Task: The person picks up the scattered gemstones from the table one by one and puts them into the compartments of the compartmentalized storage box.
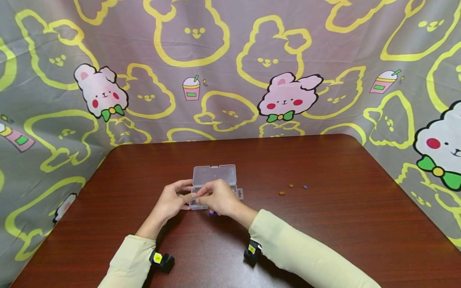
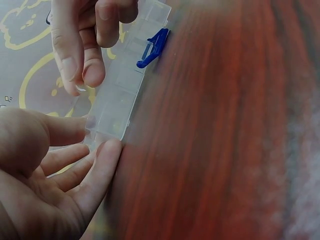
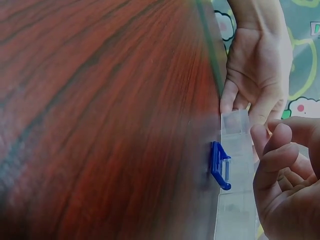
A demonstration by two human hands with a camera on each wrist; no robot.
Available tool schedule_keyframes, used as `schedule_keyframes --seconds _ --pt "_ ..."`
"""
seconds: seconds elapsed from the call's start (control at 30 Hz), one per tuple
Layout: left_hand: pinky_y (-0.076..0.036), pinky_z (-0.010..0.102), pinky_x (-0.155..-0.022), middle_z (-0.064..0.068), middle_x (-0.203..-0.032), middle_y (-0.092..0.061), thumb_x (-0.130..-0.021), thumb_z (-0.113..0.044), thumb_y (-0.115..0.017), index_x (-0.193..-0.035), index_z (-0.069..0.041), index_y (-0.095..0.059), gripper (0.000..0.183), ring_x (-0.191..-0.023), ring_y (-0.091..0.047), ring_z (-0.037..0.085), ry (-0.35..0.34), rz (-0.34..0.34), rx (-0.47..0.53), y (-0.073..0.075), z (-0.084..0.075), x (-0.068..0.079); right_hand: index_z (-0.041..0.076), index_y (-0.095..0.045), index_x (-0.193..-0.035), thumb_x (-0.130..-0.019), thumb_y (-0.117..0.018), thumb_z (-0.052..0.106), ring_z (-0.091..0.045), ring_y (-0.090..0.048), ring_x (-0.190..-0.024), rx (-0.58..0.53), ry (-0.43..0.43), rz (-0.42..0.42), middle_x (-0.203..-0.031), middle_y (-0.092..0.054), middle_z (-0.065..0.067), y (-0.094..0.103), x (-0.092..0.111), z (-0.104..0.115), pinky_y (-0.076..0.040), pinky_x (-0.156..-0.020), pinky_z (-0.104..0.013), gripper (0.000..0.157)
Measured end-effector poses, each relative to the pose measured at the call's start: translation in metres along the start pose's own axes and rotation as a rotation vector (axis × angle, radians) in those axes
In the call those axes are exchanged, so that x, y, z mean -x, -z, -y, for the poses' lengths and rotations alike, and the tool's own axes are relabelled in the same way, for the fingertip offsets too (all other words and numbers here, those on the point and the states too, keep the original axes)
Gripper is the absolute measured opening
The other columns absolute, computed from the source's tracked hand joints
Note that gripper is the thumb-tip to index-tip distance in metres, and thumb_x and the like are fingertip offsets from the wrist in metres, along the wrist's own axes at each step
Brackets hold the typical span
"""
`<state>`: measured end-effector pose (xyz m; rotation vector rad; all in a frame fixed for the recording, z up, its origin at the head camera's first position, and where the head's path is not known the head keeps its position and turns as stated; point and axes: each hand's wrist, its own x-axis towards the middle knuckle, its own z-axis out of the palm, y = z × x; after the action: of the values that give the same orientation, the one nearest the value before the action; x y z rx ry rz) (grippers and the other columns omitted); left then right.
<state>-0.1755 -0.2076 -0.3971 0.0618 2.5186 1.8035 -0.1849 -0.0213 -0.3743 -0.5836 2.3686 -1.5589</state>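
Note:
A clear plastic compartment box point(image 1: 197, 203) lies on the table with its see-through lid point(image 1: 214, 176) raised at the back. The left hand point(image 1: 174, 201) holds the box's left end; its thumb and fingers press on that corner in the left wrist view. Over the box's left compartments hovers the right hand point(image 1: 220, 198), thumb and index fingertips close together. Whether anything small sits between those tips cannot be made out. A blue latch point(image 3: 220, 166) hangs at the box's front edge, partly behind the right hand in the head view.
Right of the box lie two small brown pieces, one nearer point(image 1: 282, 193) and one farther point(image 1: 291, 185), and a small blue piece point(image 1: 305, 187). A hanging tab point(image 1: 240, 194) juts from the box's right side. Patterned cloth point(image 1: 223, 80) surrounds the wooden table point(image 1: 324, 232).

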Motion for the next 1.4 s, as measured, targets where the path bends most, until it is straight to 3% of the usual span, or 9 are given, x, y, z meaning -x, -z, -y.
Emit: schedule_keyframes --seconds 0.27,0.47,0.77,1.4 --pt "-0.061 0.033 -0.060 0.032 -0.121 -0.062 -0.091 0.006 -0.068 -0.136 0.010 -0.054 0.048 -0.071 -0.064 0.017 -0.003 0.004 0.008 -0.002 0.000 -0.001 0.004 -0.075 -0.091 -0.087 -0.076 0.007 -0.008 -0.048 -0.038 -0.016 -0.011 0.015 -0.070 -0.068 -0.022 0.004 0.001 -0.004 -0.036 -0.032 -0.019 0.005" --pt "-0.061 0.034 -0.060 0.032 -0.121 -0.063 -0.091 0.006 -0.068 -0.136 0.009 -0.054 0.047 -0.072 -0.065 0.019 0.004 -0.003 -0.009 -0.003 -0.001 -0.002 0.005 -0.075 -0.089 -0.086 -0.075 0.006 -0.010 -0.048 -0.038 -0.010 0.009 0.003 -0.071 -0.070 -0.013 0.013 0.007 -0.011 -0.035 -0.032 -0.020 0.004" --pt "-0.061 0.035 -0.061 0.030 -0.121 -0.063 -0.091 0.003 -0.070 -0.137 0.006 -0.054 0.049 -0.075 -0.066 0.019 0.045 -0.016 -0.013 -0.004 -0.003 -0.002 0.003 -0.075 -0.090 -0.087 -0.075 0.005 -0.012 -0.049 -0.039 -0.017 0.003 -0.016 -0.071 -0.070 -0.014 0.037 0.023 -0.022 -0.035 -0.032 -0.020 0.003" --pt "-0.061 0.034 -0.060 0.031 -0.123 -0.062 -0.091 0.005 -0.068 -0.137 0.007 -0.054 0.048 -0.076 -0.066 0.018 0.040 -0.015 0.013 -0.003 0.000 -0.001 0.007 -0.074 -0.090 -0.087 -0.074 0.007 -0.014 -0.047 -0.040 0.013 -0.044 -0.070 -0.069 -0.069 -0.011 0.090 0.063 -0.051 -0.036 -0.033 -0.022 0.004"
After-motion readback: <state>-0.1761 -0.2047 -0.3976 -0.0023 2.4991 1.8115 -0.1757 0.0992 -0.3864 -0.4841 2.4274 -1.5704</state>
